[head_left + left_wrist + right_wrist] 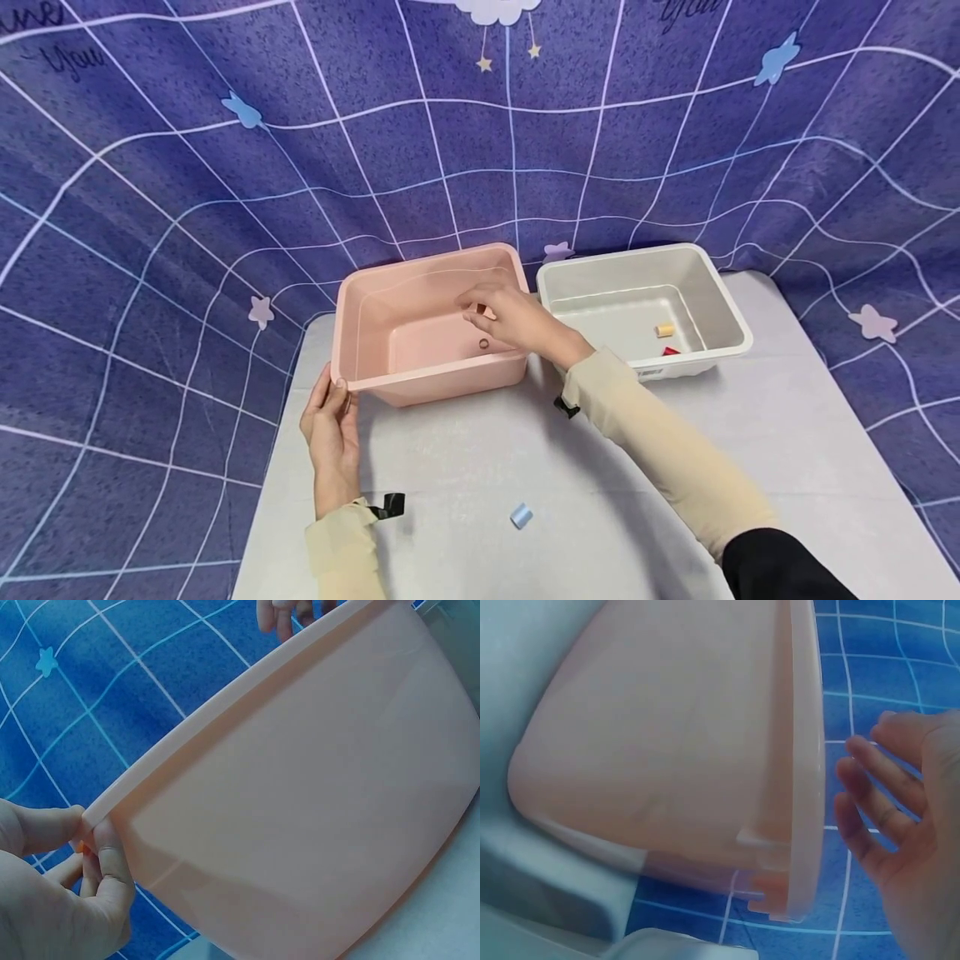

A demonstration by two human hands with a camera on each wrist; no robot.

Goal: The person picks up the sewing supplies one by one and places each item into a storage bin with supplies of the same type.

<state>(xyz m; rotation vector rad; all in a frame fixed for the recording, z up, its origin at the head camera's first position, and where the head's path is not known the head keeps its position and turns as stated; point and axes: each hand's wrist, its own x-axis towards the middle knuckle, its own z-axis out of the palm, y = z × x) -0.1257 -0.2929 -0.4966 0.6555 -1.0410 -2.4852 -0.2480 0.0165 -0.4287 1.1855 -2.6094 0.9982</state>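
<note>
A pink plastic bin (435, 379) stands on the table, its long front wall toward me. At its front left corner my left hand (330, 429) pinches the rim, thumb on one side and fingers on the other, as the left wrist view shows with the hand (71, 877) close up. My right hand (510, 317) hangs over the right part of the bin. Its fingers are loosely bent and apart, and in the right wrist view this hand (907, 817) shows nothing between them. Below it, a small brown ring-like piece (483, 343) lies on the bin's floor.
A white bin (738, 337) stands right of the pink one, holding a yellow cylinder (664, 330) and a red piece (671, 352). A light blue cylinder (521, 516) lies on the pale tabletop (450, 467) in front. A blue gridded cloth (465, 142) hangs behind and at both sides.
</note>
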